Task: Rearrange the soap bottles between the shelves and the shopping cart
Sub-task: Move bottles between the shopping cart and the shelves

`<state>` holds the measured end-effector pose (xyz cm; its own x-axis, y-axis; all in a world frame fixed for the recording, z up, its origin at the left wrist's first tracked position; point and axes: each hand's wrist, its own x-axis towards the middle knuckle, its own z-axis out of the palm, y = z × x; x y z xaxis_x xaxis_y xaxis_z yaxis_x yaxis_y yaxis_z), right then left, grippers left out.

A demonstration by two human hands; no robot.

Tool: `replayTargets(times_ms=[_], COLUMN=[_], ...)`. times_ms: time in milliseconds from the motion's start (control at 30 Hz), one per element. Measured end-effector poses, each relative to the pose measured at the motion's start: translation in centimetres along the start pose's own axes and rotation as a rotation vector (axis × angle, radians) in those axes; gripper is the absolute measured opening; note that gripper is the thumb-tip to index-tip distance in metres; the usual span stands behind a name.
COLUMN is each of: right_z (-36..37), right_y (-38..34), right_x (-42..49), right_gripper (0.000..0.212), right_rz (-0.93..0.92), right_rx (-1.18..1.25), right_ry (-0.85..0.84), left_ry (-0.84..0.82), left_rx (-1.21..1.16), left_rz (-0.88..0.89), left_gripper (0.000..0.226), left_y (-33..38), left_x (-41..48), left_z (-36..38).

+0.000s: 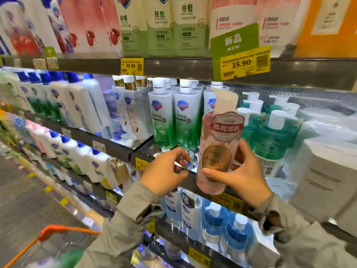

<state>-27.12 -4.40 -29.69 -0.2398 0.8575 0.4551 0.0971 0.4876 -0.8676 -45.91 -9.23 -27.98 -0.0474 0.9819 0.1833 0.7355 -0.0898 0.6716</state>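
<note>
The right hand (245, 175) grips a pink pump bottle (220, 142) around its lower half, with the thumb across the front label. The bottle is upright, in front of the edge of the middle shelf (108, 144). The left hand (166, 171) is just beside it, with fingers loosely curled and holding nothing, near the shelf edge. Behind the pink bottle stand green-and-white Safeguard pump bottles (162, 117), and to their right are teal pump bottles (274, 136). Above them hang a yellow price tag reading 35.90 (245, 63) and a green "NEW" sign (233, 39). The orange handle of the shopping cart (58, 229) shows at the lower left.
</note>
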Motion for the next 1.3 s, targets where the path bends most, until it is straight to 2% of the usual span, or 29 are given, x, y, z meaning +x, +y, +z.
replayTargets(times_ms=[167,300,800,1133,1300], right_z=[-3.2,-5.3,-11.7,-17.7,-22.2], right_y=[-1.1,-2.0,-3.5,-6.4,-6.9], right_x=[-3.6,-6.5,-13.9,-22.2,-27.5], right_gripper=[0.065,0.065,0.081,0.063,0.068], right_rz=[0.007,0.012,0.048,0.053,0.108], right_rx=[0.083,0.100,0.049,-0.057,-0.080], right_ry=[-0.100,-0.131,-0.027,0.013,0.058], left_ry=[0.059,0.040,0.010,-0.028,-0.090], left_rx=[0.005,0.035,0.079,0.024,0.001], left_rz=[-0.016,-0.006,-0.006,0.035,0.080], left_gripper=[0.029,0.018,0.015,0.014,0.015], left_y=[3.3,5.6,11.7,16.7,20.2], left_x=[-4.1,-6.7,-13.1,-19.3,-21.9], left_z=[2.1,3.5,7.5,12.9,17.0])
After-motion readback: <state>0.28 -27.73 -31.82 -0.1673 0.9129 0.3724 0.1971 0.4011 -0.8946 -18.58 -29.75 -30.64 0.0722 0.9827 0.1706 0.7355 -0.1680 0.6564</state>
